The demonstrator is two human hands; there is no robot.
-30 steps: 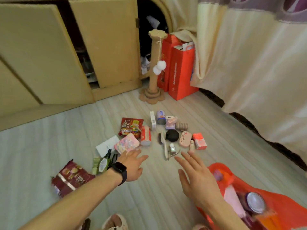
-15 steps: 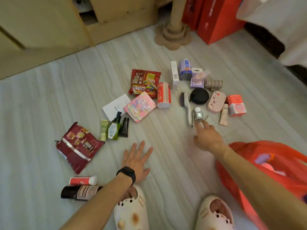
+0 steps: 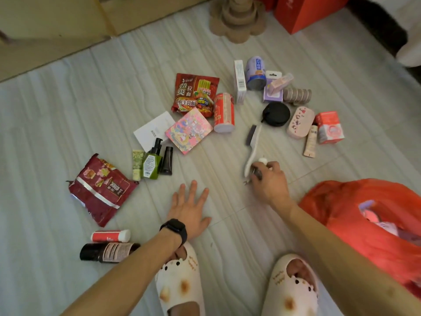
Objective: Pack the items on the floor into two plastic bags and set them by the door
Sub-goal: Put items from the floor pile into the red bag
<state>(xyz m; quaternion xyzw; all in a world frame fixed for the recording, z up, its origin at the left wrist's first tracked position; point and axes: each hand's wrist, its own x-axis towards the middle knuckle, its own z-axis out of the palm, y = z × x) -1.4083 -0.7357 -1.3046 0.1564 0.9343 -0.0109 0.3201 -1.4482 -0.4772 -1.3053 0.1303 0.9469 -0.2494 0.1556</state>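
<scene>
One small glass bottle with a white cap (image 3: pixel 259 167) sits gripped in the right hand (image 3: pixel 270 183) fingers (image 3: pixel 272 166), beside the white brush (image 3: pixel 251 149); left hand (image 3: pixel 190 208) lies flat, spread, empty on pale striped floor (image 3: pixel 68 99).

Pale floor (image 3: pixel 68 115) with faint wood-grain streaks, low sheen. Glossy crinkled foil-like packets: noodles (image 3: pixel 195 93) far, dark red snack bag (image 3: pixel 101 187) left. Thin, wrinkled red plastic bag (image 3: pixel 355 208) at right, slightly shiny. Smooth shiny can (image 3: pixel 224 112). Green bottle (image 3: pixel 152 164) glossy, with a paper label. Matt black pouch (image 3: pixel 276 114). Layered cardboard post base (image 3: pixel 237 18). Matt rubbery cream slippers (image 3: pixel 180 286).
</scene>
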